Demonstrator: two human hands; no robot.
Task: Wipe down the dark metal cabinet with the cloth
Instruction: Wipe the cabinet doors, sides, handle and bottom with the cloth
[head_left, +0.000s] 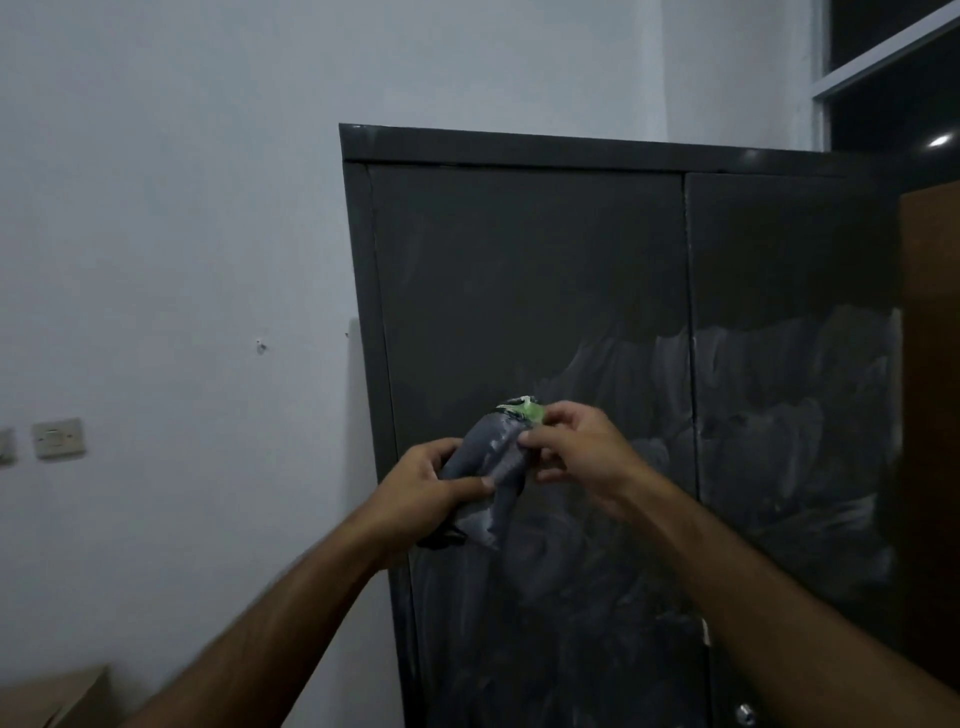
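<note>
Dark metal cabinet (530, 291) standing right of centre in the frame against the pale wall (171, 208), doors streaked with whitish smears.

No text, brand, number or sign can be read anywhere here. The cabinet (530, 291) doors are bare of labels. The cloth (493, 462) carries a green patch, too blurred to read.

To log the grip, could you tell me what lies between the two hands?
In the head view, the bunched grey cloth spans between left hand and right hand.

Plain indoor room: painted wall (182, 182), wall switch (57, 438), metal cabinet (545, 270)
</note>
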